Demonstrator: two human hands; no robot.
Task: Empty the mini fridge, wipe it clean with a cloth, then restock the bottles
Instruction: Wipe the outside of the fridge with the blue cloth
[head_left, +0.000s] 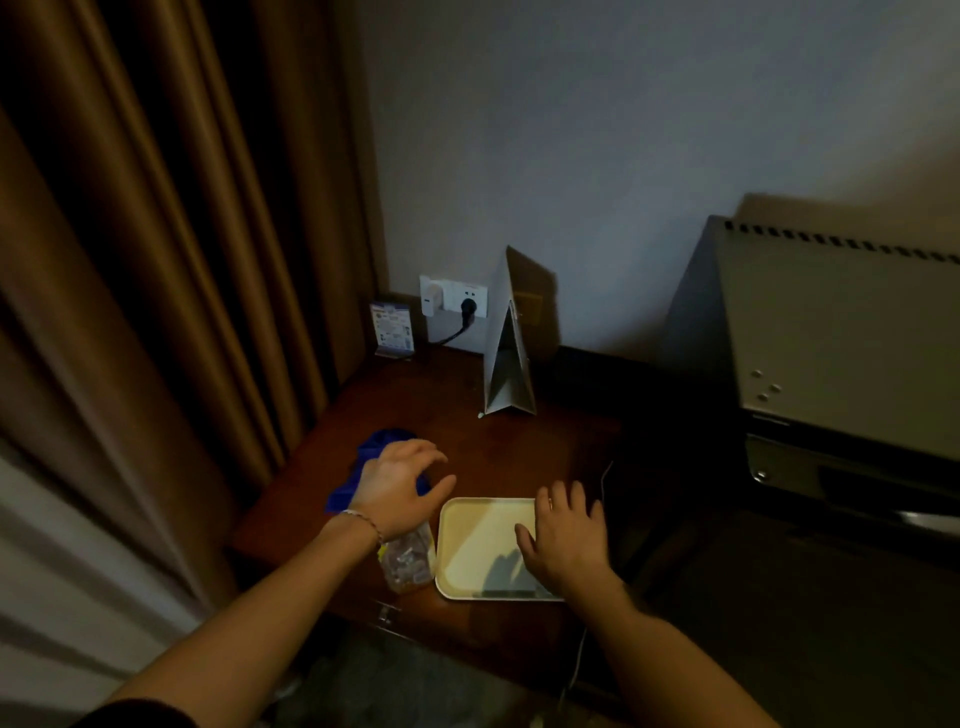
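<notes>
A crumpled blue cloth (369, 457) lies on the dark wooden table (509, 452). My left hand (400, 486) hovers just over the cloth with its fingers spread and loosely bent, holding nothing. My right hand (563, 540) lies flat with straight fingers on the right side of a cream tray (478, 545) that holds nothing. The grey mini fridge (831, 343) stands at the right, seen from its top and side; its door and inside are hidden. No bottles show.
A clear plastic bag of small items (410, 561) lies left of the tray. A folded white tent card (506, 353), a small leaflet stand (392, 330) and a wall socket with plugs (454, 304) are at the back. Brown curtains (182, 260) hang on the left.
</notes>
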